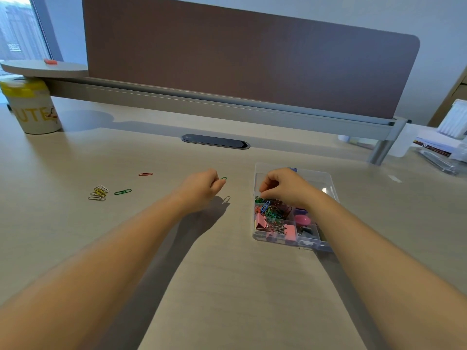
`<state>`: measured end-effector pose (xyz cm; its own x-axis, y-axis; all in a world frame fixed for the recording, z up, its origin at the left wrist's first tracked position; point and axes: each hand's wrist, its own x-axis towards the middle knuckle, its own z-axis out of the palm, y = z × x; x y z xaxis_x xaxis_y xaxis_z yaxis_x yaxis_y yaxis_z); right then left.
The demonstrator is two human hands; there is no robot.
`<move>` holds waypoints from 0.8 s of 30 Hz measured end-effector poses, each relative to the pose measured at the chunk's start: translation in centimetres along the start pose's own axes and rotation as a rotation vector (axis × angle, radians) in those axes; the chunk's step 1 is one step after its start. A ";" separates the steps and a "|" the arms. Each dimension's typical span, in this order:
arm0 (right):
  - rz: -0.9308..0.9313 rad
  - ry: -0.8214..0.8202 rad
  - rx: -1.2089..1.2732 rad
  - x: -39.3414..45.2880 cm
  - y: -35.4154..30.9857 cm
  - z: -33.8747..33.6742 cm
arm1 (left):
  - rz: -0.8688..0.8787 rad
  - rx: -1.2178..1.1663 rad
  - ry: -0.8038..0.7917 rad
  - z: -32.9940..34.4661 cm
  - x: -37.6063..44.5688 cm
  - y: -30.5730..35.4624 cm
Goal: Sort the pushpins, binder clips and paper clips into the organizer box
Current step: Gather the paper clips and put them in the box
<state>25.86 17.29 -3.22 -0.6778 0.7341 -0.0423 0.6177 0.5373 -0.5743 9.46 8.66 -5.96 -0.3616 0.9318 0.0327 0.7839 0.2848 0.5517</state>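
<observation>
Organizer box (328,178): clear plastic, lid laid open on its far side, on the desk (227,286) right of centre. Near-left compartment holds a heap of coloured paper clips (271,213) with a blue one on top; two pink binder clips (261,222) lie along its near edge. Compartments to the right hold a pink rounded item and dark clips, partly hidden by the right forearm.

Left hand (202,186): fingers curled, pinching a small green paper clip (224,178) at the fingertips, just above the desk and left of the box.

Right hand (284,185): over the box, fingers curled down towards the clip heap; whether it holds anything cannot be told.

Loose on the desk: a silver paper clip (226,199) just beside the left hand; a green clip (123,191), a red clip (145,174) and a small cluster of yellow and silver clips (99,193), all well apart from the box to the left.

Surroundings: brown divider panel (240,59) along the far edge; oval cable port (215,141); white and yellow tub (31,107) far left; stacked papers and a clear tray (442,150) far right.
</observation>
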 end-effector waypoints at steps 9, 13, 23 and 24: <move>0.009 0.066 0.062 -0.6 0.7 -1.3 | 0.004 0.006 -0.006 -0.1 -0.4 0.8; 0.014 0.102 0.012 -1.0 1.1 -1.3 | 0.013 0.007 -0.005 -0.1 -0.5 1.2; -0.033 0.103 0.003 -2.0 0.5 -1.0 | 0.035 0.020 -0.006 0.3 -0.6 1.8; -0.033 0.082 -0.007 -2.0 0.4 -0.9 | 0.037 0.021 -0.009 0.3 -0.6 1.9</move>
<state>27.83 16.40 -2.67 -0.6628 0.7475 0.0441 0.5984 0.5641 -0.5689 11.33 8.75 -5.19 -0.3280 0.9436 0.0448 0.8072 0.2553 0.5323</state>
